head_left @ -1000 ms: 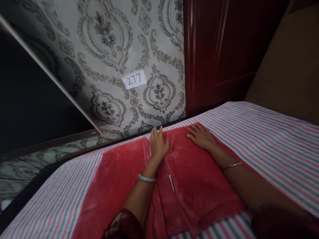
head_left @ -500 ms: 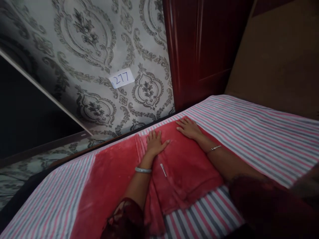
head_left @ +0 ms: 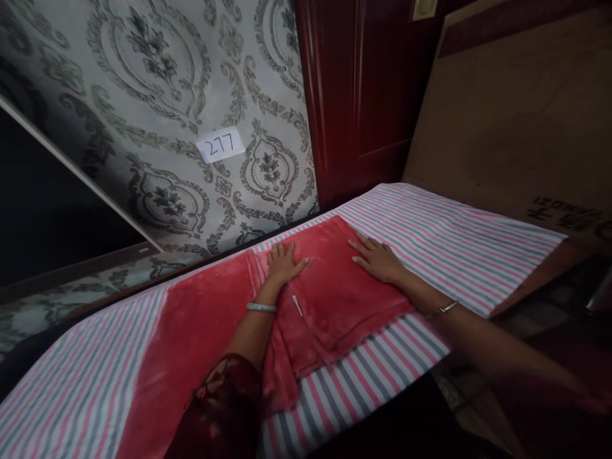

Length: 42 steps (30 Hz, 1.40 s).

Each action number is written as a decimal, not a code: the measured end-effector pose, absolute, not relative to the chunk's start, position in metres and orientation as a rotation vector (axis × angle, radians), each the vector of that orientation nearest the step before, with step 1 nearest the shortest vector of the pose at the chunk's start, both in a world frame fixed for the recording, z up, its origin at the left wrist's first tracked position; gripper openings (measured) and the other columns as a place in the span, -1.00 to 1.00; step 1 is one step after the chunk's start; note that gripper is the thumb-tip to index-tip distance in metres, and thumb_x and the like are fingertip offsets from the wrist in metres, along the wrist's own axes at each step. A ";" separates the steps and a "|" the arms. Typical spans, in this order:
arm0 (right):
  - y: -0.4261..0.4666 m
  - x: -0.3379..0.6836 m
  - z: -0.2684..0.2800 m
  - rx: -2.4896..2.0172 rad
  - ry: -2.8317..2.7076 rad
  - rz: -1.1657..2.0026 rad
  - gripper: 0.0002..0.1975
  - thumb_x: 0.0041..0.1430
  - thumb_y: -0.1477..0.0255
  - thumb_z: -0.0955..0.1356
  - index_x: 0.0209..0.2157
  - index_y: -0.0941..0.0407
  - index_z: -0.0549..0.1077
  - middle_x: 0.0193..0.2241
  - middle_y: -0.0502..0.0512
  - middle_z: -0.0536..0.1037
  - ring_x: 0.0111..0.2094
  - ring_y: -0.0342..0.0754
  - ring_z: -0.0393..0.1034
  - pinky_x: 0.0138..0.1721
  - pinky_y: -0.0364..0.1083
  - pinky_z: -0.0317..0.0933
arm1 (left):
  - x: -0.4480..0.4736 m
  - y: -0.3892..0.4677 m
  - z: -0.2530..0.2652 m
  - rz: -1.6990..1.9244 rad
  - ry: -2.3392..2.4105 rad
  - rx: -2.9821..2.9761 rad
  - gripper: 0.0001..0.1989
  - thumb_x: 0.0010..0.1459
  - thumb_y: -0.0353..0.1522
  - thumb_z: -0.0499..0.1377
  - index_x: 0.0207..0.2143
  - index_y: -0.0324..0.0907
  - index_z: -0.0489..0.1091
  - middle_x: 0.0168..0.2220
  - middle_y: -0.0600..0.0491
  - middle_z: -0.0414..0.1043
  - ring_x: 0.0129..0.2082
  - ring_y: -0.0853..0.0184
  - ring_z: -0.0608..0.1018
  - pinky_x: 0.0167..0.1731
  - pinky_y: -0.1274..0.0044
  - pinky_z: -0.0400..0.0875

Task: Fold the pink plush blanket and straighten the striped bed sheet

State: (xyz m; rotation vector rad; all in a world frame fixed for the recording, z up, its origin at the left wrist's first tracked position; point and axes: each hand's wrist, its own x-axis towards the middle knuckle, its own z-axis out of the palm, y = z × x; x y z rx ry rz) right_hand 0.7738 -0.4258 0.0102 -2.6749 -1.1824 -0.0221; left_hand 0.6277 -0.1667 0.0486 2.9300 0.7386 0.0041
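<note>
A red cloth garment (head_left: pixel 210 319) lies spread on a striped sheet, its right part folded over in layers. Flat on the fold near its top edge rests my left hand (head_left: pixel 283 264), fingers spread. My right hand (head_left: pixel 380 258) lies on the garment's right edge, also with fingers apart. Between my forearms a small white tag (head_left: pixel 298 305) shows on the red fabric. Loose folds hang toward me below the tag. Exactly what kind of garment it is, I cannot tell.
The pink, grey and white striped sheet (head_left: pixel 459 229) covers the table. Behind it stand a patterned wall with a paper marked 277 (head_left: pixel 220 145) and a dark red door (head_left: pixel 354 95). A large cardboard box (head_left: pixel 516 115) leans at the right; a dark panel (head_left: pixel 57 204) is at the left.
My right hand has slid toward me along the garment's right edge. My left hand stays on the same fold. The view has shifted to the right.
</note>
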 end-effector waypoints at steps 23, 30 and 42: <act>-0.430 0.778 0.009 -2.541 -1.171 -0.062 -0.40 0.44 0.12 0.15 0.41 -0.01 0.22 0.46 0.10 -0.01 0.40 0.23 0.04 0.33 0.27 0.06 | 0.535 -0.247 0.041 0.232 -0.211 2.952 -0.31 0.24 0.00 0.18 0.31 -0.12 0.30 0.40 -0.25 0.14 0.43 -0.11 0.13 0.36 -0.04 -0.04; -0.485 0.746 0.017 -2.214 -1.257 -0.249 -0.57 0.34 0.26 0.26 0.13 0.05 0.55 0.17 0.17 0.48 0.22 0.18 0.31 0.26 0.22 0.19 | 0.521 -0.263 0.054 0.313 -0.678 2.769 -0.68 0.30 -0.12 0.12 -0.13 -0.17 0.46 -0.15 -0.11 0.48 -0.13 0.16 0.47 -0.08 0.29 0.42; -0.532 0.703 0.002 -2.143 -1.396 -0.208 -0.52 0.33 0.36 0.21 0.22 0.02 0.44 0.18 0.20 0.45 0.16 0.15 0.34 0.18 0.17 0.26 | 0.518 -0.273 0.055 0.266 -0.597 2.950 -0.85 0.34 -0.42 0.03 -0.22 -0.17 0.39 -0.23 -0.03 0.48 -0.22 0.26 0.51 -0.19 0.41 0.43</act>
